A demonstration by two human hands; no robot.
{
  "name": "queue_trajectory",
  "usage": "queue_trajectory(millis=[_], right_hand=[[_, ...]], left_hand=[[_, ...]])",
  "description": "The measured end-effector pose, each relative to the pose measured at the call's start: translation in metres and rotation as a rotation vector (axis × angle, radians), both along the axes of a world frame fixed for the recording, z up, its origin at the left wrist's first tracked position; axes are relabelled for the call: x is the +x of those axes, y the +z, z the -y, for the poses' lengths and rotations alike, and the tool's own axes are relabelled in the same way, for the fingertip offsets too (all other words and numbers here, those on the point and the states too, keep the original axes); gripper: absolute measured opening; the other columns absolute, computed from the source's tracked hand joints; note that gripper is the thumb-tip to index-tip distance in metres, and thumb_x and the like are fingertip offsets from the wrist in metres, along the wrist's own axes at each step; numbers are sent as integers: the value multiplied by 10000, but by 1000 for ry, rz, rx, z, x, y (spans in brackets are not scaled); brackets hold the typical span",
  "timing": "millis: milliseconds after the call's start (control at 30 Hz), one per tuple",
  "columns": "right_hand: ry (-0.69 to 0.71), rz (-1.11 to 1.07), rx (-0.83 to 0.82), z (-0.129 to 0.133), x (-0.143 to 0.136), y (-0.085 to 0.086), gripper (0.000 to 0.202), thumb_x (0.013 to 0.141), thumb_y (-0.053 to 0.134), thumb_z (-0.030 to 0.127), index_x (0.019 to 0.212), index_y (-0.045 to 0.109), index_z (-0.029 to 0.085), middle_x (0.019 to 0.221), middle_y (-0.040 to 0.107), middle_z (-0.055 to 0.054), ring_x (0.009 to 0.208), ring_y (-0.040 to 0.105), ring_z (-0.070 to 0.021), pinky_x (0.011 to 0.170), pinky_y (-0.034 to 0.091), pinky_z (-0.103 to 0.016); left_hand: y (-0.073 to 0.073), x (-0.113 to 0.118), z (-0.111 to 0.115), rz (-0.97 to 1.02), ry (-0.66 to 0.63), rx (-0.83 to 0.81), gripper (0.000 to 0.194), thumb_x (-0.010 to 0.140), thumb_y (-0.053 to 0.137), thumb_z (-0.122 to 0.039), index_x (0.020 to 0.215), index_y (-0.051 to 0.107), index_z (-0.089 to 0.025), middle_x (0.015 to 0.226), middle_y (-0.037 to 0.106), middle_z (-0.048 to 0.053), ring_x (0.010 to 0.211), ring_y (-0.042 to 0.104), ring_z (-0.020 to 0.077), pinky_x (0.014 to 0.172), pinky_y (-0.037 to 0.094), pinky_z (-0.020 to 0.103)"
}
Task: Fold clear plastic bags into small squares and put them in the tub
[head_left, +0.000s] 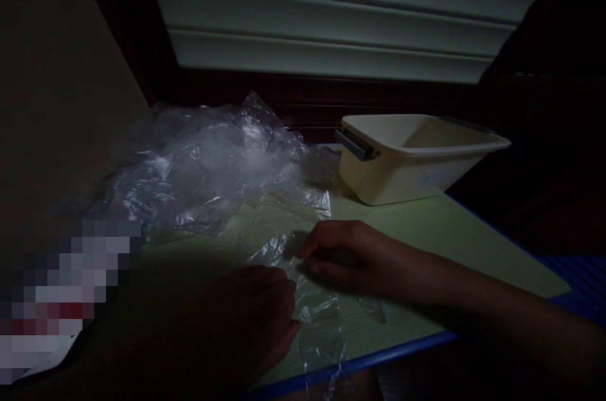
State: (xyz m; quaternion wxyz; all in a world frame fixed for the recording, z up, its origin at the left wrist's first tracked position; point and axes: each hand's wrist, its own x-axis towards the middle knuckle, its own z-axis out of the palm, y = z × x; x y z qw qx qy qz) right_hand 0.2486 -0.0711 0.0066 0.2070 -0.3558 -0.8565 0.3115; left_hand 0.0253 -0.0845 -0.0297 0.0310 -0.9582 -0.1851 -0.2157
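A clear plastic bag (319,309) lies crinkled on the pale green table (402,224) and hangs over its near edge. My left hand (260,319) is curled at the bag's left side, dark in shadow, and what its fingers hold is hidden. From the right, my right hand (348,256) reaches to the upper part of the bag, with its fingers bent and the fingertips close to the plastic. Whether it pinches the film is too dim to make out. Behind both hands a large heap of clear plastic bags (208,161) spreads over the back left.
A cream plastic bin (392,167) with dark handles stands at the table's back right. A blurred-out white item (61,306) is at the left. Behind the table are a dark frame and a slatted panel (331,22). Blue edging (407,347) runs along the table's near side.
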Motion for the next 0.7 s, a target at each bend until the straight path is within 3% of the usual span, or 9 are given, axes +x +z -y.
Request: queue_trajectory(millis=[133, 267, 333, 500, 700], right_hand=[[180, 115, -80, 3, 8, 14, 151, 839, 626, 39, 968, 671, 105, 952, 648, -59, 883, 611, -144, 787, 476, -241], [346, 194, -103, 4, 14, 17, 341, 766, 587, -88, 1042, 653, 101, 1079, 630, -79, 1046, 575, -153, 907, 451, -238], [354, 201, -96, 5, 15, 15, 365, 754, 589, -93, 1058, 643, 101, 1094, 619, -85, 1064, 566, -160, 914, 449, -243], [361, 245, -152, 6, 12, 14, 175, 851, 635, 47, 1007, 643, 125, 1085, 615, -85, 1016, 587, -169, 878, 469, -259], [338, 245, -137, 7, 8, 11, 115, 880, 579, 33, 880, 630, 136, 985, 602, -55, 916, 591, -148, 808, 468, -230]], left_hand=[[11, 1, 1, -58, -37, 88, 529, 1040, 125, -125, 755, 567, -178, 730, 628, -1, 630, 573, 142, 602, 466, 277], [13, 0, 2, -76, -22, 117, 544, 1030, 117, -104, 786, 600, -165, 730, 640, 5, 625, 586, 146, 616, 488, 279], [10, 0, 1, -89, -23, 102, 471, 1018, 189, -93, 804, 603, -160, 755, 650, 10, 640, 596, 151, 624, 498, 280], [5, 0, 1, -97, -27, 84, 463, 1004, 185, -68, 797, 589, -158, 763, 637, 19, 638, 586, 156, 616, 495, 284], [6, -2, 1, -43, -55, 135, 428, 1004, 228, -84, 755, 563, -180, 731, 590, 5, 633, 552, 159, 614, 465, 292]])
